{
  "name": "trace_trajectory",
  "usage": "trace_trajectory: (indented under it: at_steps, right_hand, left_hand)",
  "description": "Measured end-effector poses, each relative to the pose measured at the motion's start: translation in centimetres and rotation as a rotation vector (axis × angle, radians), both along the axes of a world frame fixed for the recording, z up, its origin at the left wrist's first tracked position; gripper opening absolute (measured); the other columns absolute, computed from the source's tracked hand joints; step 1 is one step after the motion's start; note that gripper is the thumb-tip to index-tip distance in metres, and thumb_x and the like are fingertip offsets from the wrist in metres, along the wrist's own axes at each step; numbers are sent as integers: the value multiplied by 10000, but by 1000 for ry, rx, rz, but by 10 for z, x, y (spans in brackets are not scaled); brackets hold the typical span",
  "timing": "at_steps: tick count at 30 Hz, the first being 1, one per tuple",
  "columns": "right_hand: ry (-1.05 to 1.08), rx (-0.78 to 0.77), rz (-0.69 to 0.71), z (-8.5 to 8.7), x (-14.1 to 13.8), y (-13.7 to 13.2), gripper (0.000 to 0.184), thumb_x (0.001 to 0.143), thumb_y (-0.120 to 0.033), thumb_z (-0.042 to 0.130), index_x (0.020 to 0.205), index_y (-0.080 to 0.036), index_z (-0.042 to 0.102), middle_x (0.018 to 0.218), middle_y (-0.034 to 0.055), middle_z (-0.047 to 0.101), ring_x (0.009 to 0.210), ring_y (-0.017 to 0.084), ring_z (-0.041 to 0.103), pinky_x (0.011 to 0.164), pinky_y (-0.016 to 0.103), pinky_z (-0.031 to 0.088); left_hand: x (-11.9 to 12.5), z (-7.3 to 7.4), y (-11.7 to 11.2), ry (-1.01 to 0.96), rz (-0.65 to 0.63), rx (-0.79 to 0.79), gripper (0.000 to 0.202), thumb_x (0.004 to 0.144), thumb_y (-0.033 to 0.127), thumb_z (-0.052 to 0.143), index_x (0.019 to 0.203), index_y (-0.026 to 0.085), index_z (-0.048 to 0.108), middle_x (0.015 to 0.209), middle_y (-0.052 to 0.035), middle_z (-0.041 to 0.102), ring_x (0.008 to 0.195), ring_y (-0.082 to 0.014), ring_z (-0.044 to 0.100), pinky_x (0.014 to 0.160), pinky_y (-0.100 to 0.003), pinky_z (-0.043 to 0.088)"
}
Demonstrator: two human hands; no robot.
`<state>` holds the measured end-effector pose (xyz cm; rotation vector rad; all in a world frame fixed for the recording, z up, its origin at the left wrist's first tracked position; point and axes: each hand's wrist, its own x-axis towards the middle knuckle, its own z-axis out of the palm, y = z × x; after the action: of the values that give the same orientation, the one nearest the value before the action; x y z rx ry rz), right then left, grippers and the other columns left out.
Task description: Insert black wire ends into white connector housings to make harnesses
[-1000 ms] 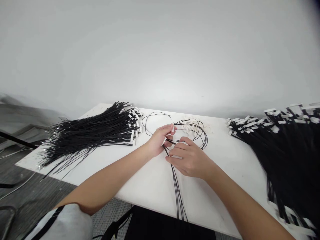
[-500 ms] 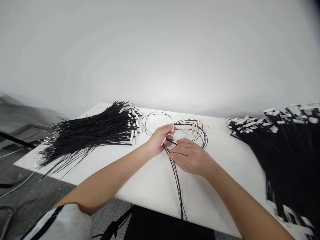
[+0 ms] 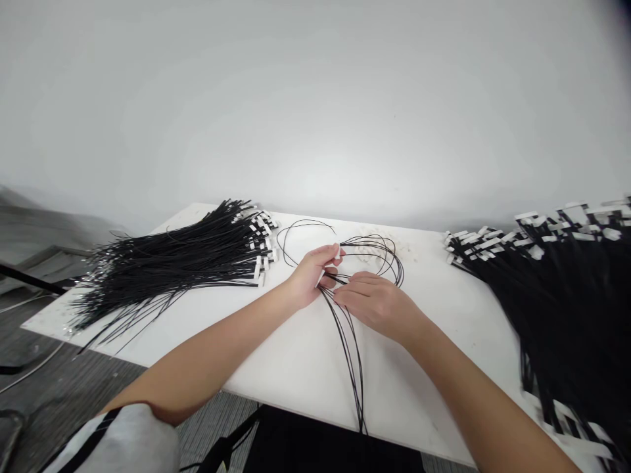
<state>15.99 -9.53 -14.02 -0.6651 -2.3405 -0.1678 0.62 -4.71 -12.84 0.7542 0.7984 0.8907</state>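
Observation:
Thin black wires [image 3: 397,257] with white connectors bend in a loop to the right of my hands. My left hand [image 3: 311,274] grips them by a white connector [image 3: 338,250] between thumb and fingers, and a second white piece shows low in its palm. Close beside it, my right hand [image 3: 371,299] pinches some of the wires with its fingertips. The loose wire ends [image 3: 351,368] hang down between the hands toward the table's front edge. One thin wire curls on the table behind my left hand.
On the left of the white table [image 3: 276,355] lies a heap of black wires [image 3: 182,263] with white connectors. A larger pile of black wires [image 3: 566,315] spreads at the right. Small pale bits [image 3: 377,246] are scattered behind the loop. A grey wall rises behind.
The hanging wires have spread apart, with some now bowing out to the right under my right hand's fingertips. My left hand keeps its grip; the view has shifted slightly.

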Motion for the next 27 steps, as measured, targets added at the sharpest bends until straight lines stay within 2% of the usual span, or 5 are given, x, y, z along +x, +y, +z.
trace_trajectory:
  at_steps: [5, 13, 18, 23, 27]
  right_hand:
    - [179, -283, 54, 7, 3, -1, 137, 820, -105, 490, 840, -171, 608, 749, -6, 624, 683, 77, 550, 652, 216, 452]
    - [894, -928, -21, 25, 10, 2, 178, 792, -328, 586, 807, -159, 640, 640, 16, 606, 600, 105, 568, 597, 254, 486]
    - [1436, -884, -96, 33, 24, 14, 227, 749, -383, 633, 788, -163, 593, 571, -26, 518, 482, 69, 488, 564, 275, 490]
    - [1688, -817, -174, 36, 48, 28, 323, 779, -496, 554, 811, -176, 572, 633, -36, 436, 531, 44, 463, 598, 234, 500]
    - [1812, -944, -134, 37, 58, 34, 308, 787, -484, 543, 865, -189, 584, 656, -36, 421, 548, 34, 447, 594, 193, 491]
  left_hand:
    - [0, -2, 1, -5, 12, 14, 337, 649, 420, 677, 773, 125, 569, 665, 27, 348, 459, -13, 281, 348, -135, 141]
    - [-1, -1, 2, -1, -7, 22, 336, 674, 418, 659, 797, 121, 561, 670, 30, 335, 440, -5, 248, 348, -142, 131]
    - [-1, 2, 1, 9, -10, 18, 345, 672, 428, 658, 803, 121, 568, 668, 34, 337, 429, -2, 229, 346, -149, 135]
    - [-1, 1, 1, 9, -3, 19, 356, 641, 431, 681, 787, 124, 576, 659, 31, 346, 438, -7, 234, 348, -145, 140]
    - [-2, 0, 2, 10, 2, 15, 358, 628, 430, 690, 783, 126, 583, 664, 27, 346, 456, -13, 248, 346, -136, 145]
